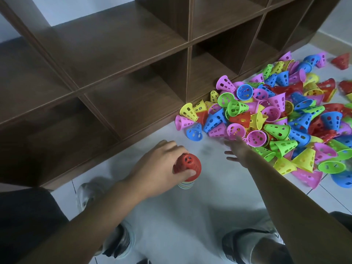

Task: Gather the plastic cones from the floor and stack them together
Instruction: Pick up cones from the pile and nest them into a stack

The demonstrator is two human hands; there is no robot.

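- Red plastic tops the stack of cones (187, 169) standing upright on the pale tiled floor (209, 197); the left hand (162, 166) grips that red top cone, fingers curled over its far side and the thumb pressed across its near side.
- Below the thumb only a sliver of the stack shows, as thin striped rims of several colours; how many cones it holds cannot be told.
- The right hand (238, 149) is stretched out toward the pile of loose cones (276, 119), fingers spread and straight, holding nothing; its fingertips lie just at the near edge of the pile beside a pink cone (256, 138). The hand is blurred, so whether it touches that cone cannot be made out.
- The pile spreads over the floor to the right, with pink, blue, green, yellow and red cones lying on their sides and overlapping; its right part is cut off by the frame edge.
- A dark wooden shelf unit (114, 63) with open compartments stands along the far side, the pile's far edge resting against its base.
- Two shoes (247, 246) show at the bottom, partly hidden by the forearms.
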